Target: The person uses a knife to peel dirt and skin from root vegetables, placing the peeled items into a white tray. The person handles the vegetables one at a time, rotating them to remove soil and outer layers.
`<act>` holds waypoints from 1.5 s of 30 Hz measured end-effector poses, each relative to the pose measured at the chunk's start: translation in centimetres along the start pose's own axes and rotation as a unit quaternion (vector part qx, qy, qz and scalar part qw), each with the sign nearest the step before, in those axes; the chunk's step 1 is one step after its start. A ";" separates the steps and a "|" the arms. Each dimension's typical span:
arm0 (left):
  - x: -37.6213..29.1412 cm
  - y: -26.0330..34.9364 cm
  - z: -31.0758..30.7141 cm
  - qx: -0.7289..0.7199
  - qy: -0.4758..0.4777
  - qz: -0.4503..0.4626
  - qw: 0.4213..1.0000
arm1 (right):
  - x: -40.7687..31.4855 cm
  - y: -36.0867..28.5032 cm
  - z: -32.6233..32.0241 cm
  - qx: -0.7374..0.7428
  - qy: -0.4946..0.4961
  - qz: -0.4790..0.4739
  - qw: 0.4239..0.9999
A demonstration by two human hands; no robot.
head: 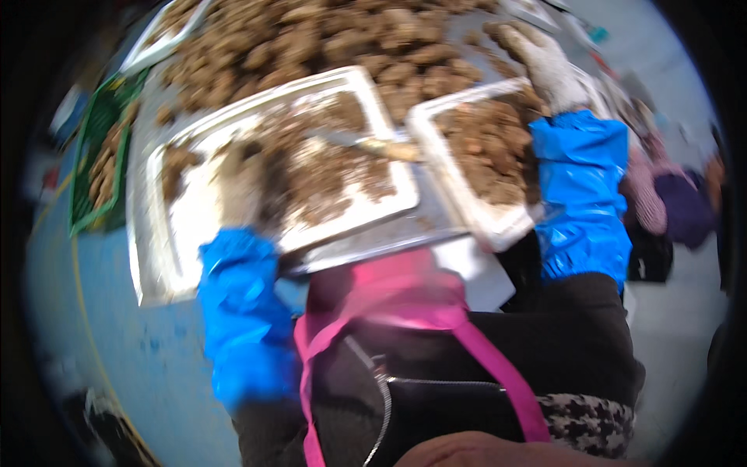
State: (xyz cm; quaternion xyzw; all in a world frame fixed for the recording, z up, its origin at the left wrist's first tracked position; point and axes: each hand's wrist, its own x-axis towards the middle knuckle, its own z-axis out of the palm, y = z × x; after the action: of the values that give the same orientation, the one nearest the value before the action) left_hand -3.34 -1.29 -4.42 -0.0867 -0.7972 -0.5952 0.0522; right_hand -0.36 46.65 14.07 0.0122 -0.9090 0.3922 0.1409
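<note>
My left hand (242, 181), in a soiled pale glove, is blurred over the left side of a large white tray (219, 117). Whether it holds anything is hidden. Brown crumbs and scraps (318, 181) lie in that tray. A knife (391, 150) with a light-coloured handle rests across the tray's right side, blade inward. To the right, a smaller white tray (461, 181) holds brown lumpy pieces (484, 146). My right hand (540, 64), also gloved, stretches past this tray's far right corner, its fingers extended and nothing visible in them.
A big heap of brown, knobbly tubers or rhizomes (327, 41) covers the far part of the metal table (373, 239). At left stands a green crate (79, 198) of similar pieces. Another white tray (169, 44) sits far left. A person's pink sleeve (645, 192) shows at right.
</note>
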 end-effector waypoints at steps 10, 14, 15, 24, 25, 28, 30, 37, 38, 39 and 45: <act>-3.4 4.1 -5.5 0.025 0.068 -0.068 0.995 | 0.9 -12.1 27.8 0.266 -0.202 -0.057 0.941; -2.6 4.5 -10.8 0.120 0.215 0.020 0.969 | -1.5 -12.2 33.1 0.315 -0.162 -0.009 0.935; -1.9 4.6 -12.1 0.265 0.214 -0.027 0.940 | -1.7 -11.9 33.6 0.283 -0.162 0.001 0.945; 7.4 1.7 -9.2 0.602 0.087 -0.139 0.782 | -1.3 -9.7 34.9 0.268 -0.138 -0.022 0.953; 7.6 1.4 -8.7 0.610 0.092 -0.121 0.778 | -1.1 -9.7 35.2 0.273 -0.130 -0.012 0.953; 7.4 1.1 -7.3 0.559 0.095 -0.081 0.820 | -0.8 -9.3 35.6 0.281 -0.131 0.006 0.951; 6.8 1.4 -6.5 0.454 0.094 0.004 0.886 | -0.7 -9.2 35.8 0.296 -0.132 0.018 0.946; 4.2 4.3 -1.6 0.141 0.031 0.113 0.983 | -0.8 -10.0 35.8 0.531 -0.130 0.053 0.836; 3.9 4.6 -0.7 0.122 0.036 0.115 0.985 | -0.8 -10.1 35.8 0.518 -0.133 0.022 0.845; 3.6 4.9 -0.2 0.135 0.055 0.098 0.984 | -0.7 -10.0 35.7 0.510 -0.133 -0.002 0.850; 2.4 4.8 0.8 -0.001 0.045 -0.052 0.998 | -0.4 -10.0 34.9 0.443 -0.045 -0.020 0.895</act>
State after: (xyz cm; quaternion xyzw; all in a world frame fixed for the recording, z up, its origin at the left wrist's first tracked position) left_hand -4.69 0.95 0.33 -0.0181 -0.7967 -0.6014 0.0568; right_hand -7.29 14.70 -1.67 0.1093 -0.6460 0.7504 0.0878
